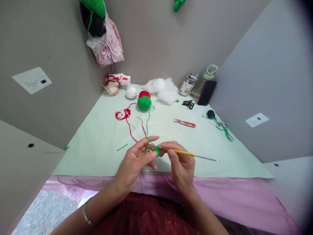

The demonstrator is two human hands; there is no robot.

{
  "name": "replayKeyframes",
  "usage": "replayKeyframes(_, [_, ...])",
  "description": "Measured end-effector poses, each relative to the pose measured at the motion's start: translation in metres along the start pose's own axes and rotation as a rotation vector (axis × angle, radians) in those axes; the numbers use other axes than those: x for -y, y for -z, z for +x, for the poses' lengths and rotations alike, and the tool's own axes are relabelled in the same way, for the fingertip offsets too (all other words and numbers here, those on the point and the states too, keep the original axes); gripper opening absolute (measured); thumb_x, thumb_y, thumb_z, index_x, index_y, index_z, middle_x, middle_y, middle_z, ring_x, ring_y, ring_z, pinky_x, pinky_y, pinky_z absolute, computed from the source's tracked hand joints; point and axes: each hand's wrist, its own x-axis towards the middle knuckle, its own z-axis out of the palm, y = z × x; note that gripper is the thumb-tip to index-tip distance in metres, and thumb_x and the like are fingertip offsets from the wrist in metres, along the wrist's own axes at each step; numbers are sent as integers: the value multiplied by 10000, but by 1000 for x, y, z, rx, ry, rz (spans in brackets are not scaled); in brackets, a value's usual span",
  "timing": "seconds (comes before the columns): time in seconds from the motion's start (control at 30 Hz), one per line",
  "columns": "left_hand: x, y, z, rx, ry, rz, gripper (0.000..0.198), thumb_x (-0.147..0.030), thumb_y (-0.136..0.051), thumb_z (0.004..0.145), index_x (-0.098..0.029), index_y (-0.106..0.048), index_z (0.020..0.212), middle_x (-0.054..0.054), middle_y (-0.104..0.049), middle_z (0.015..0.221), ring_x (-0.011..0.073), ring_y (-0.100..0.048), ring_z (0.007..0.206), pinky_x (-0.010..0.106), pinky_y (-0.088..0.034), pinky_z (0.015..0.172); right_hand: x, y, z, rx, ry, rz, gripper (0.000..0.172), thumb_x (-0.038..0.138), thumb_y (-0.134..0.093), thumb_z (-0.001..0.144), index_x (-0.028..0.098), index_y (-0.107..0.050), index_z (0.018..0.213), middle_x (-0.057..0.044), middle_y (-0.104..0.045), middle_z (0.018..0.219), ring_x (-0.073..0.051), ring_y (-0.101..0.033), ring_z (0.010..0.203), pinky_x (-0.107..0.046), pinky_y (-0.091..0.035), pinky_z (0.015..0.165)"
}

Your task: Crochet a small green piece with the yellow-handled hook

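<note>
Between the thumb and fingers of my left hand is pinched a small green crochet piece. Green yarn runs from the green yarn ball down over my left index finger to the piece. My right hand grips a crochet hook with a yellow handle, its working tip at the green piece. The hook's other metal end points out to the right. The stitches at the tip are too small to make out.
Orange-handled thread snips lie right of centre, with black scissors behind. A red piece with white yarn sits on the left. White stuffing, a pen holder, a bottle and a phone line the back. Panels enclose the table.
</note>
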Motion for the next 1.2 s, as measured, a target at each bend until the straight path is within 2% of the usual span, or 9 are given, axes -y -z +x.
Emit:
replayKeyframes(0.1, [3, 2, 1, -52, -16, 25, 456, -249, -922, 788, -256, -820, 1232, -7, -678, 881, 98, -628, 717, 195, -545, 630, -1, 2, -7, 39, 227, -258, 302, 118, -631, 1018, 295, -792, 1202, -57, -800, 984, -198, -748, 856, -333, -623, 726])
replayKeyframes(0.2, [2, 3, 3, -25, 83, -66, 458, -242, -915, 801, -226, -815, 1247, -48, -621, 754, 35, -471, 554, 181, -519, 600, -3, 6, -10, 70, 379, -406, 405, 80, -690, 971, 299, -764, 1303, -92, -809, 1102, -232, -763, 975, -361, -638, 775])
replayKeyframes(0.27, [-1, 5, 4, -7, 167, -148, 409, -232, -911, 800, -192, -834, 1200, -84, -532, 672, 7, -319, 489, 174, -511, 582, -3, 8, -8, 28, 276, -317, 329, 104, -661, 996, 285, -785, 1242, -80, -810, 1040, -219, -757, 905, -364, -633, 756])
replayKeyframes(0.33, [-4, 6, 5, -27, 185, -189, 359, -216, -920, 777, -180, -854, 1128, -83, -535, 690, -1, -288, 487, 177, -523, 601, -3, 9, -4, -44, 81, -119, 230, 160, -620, 1036, 266, -809, 1112, -54, -795, 942, -183, -727, 764, -343, -618, 701])
replayKeyframes(0.47, [-3, 4, 4, -42, 82, -134, 384, -213, -920, 755, -231, -850, 1132, -18, -695, 875, 90, -614, 741, 256, -565, 825, -6, 5, 1, -50, -161, 242, 169, 290, -652, 1046, 260, -811, 998, -17, -768, 887, -132, -674, 675, -285, -572, 654])
replayKeyframes(0.57, [0, 1, 2, 7, 44, -84, 419, -213, -900, 781, -244, -832, 1194, -3, -742, 900, 143, -668, 907, 271, -505, 926, -10, 2, -1, 4, -180, 239, 149, 300, -675, 1039, 269, -820, 1020, -20, -774, 922, -143, -675, 782, -285, -556, 734])
replayKeyframes(0.77, [1, -1, 1, 26, 77, -31, 581, -278, -867, 840, -232, -720, 1400, 6, -732, 897, 155, -613, 855, 301, -449, 859, -10, 3, -4, 34, -142, 251, 174, 274, -652, 1052, 295, -823, 1076, -19, -761, 971, -143, -666, 764, -302, -554, 723])
replayKeyframes(0.97, [-1, 2, 2, -3, 60, -22, 545, -273, -903, 795, -228, -766, 1320, 0, -701, 893, 138, -572, 831, 272, -433, 806, -3, 3, -4, 35, -60, 218, 176, 243, -665, 1042, 285, -834, 1067, -21, -745, 928, -138, -700, 759, -296, -584, 719])
replayKeyframes(1.2, [-4, 6, 2, 147, 195, -186, 467, -255, -912, 750, -179, -828, 1204, 10, -678, 875, 127, -605, 826, 273, -505, 868, 0, 7, 8, -70, -394, 512, 197, 398, -765, 960, 227, -813, 875, -4, -703, 757, -100, -594, 540, -230, -507, 509])
